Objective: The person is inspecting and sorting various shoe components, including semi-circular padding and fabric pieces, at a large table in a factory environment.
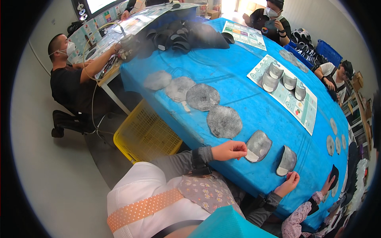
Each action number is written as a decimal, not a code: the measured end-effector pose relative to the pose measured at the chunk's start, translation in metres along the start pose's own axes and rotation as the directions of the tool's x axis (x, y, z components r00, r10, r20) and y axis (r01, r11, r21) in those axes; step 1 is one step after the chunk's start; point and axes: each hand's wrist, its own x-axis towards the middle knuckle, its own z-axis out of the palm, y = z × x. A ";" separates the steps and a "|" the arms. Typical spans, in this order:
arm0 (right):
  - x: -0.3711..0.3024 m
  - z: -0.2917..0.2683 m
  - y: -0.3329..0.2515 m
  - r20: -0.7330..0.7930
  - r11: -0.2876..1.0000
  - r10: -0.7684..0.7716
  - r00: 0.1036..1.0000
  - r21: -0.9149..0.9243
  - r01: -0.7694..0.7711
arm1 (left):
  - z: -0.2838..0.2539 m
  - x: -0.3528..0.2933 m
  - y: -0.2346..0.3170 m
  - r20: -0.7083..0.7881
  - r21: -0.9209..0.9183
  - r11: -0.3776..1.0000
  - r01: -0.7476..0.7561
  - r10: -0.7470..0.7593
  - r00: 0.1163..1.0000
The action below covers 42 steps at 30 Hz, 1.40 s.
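Teal cloth (228,224) closest, L hand (229,150) nr grey pad (260,144), printed sheet (306,115) illegible.

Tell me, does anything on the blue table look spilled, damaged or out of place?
Nothing looks plainly spilled or damaged. One oddity: a small pale scrap lies beside the row of grey round pads, much smaller than them and not round. I can't tell what it is.

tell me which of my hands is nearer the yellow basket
Left: your left hand is right of the yellow basket, by a grey pad; your right hand is farther right, near another grey pad.
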 end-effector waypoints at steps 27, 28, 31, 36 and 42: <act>0.002 -0.004 0.005 0.007 1.000 0.000 1.000 -0.024 0.000 | 0.001 0.001 -0.002 0.002 -0.061 0.998 -0.003 0.003 1.000; 0.002 -0.004 0.005 0.006 1.000 0.002 1.000 -0.024 -0.001 | 0.001 0.000 -0.002 0.001 -0.058 0.998 -0.001 0.001 1.000; 0.002 -0.003 0.004 0.002 1.000 0.004 1.000 -0.019 -0.004 | 0.001 0.000 -0.001 -0.002 -0.047 0.999 -0.007 0.007 1.000; 0.001 -0.001 0.002 0.000 1.000 0.006 1.000 0.011 -0.006 | 0.001 0.000 0.001 -0.019 -0.024 1.000 -0.005 0.004 1.000; 0.000 0.002 0.000 -0.020 1.000 0.007 1.000 0.028 -0.006 | 0.001 -0.001 0.002 -0.017 0.037 0.999 -0.016 0.017 1.000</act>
